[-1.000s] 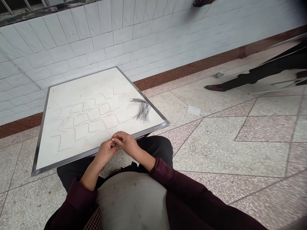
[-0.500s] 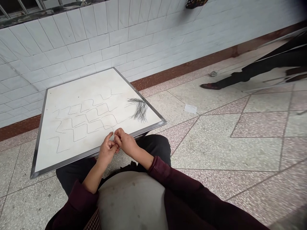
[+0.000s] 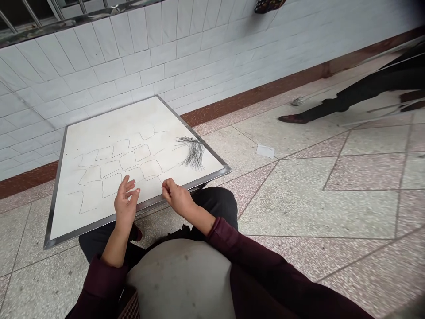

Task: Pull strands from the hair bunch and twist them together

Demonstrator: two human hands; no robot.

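My left hand [image 3: 125, 204] is raised over the front edge of the white board table [image 3: 129, 110], fingers apart and holding nothing visible. To its right, my right hand [image 3: 177, 195] is closed in a pinch at the same edge. Whatever is between its fingertips is too thin to make out; a fine dark line shows beside them. Several thin dark strands bent into zigzags [image 3: 99, 177] lie in rough rows across the tabletop. On the table's right side is a loose bundle of straighter dark strands [image 3: 194, 153].
A metal trim [image 3: 212, 175] edges the table, which stands close to a white tiled wall [image 3: 142, 66]. A white piece of paper [image 3: 265, 151] lies on the speckled floor. Farther right, another person's dark-trousered leg and brown shoe [image 3: 294, 118] stretch out.
My hands were together at the table's front edge. Now they are apart: the left has moved left and opened, while the right has shifted slightly right, still pinching.
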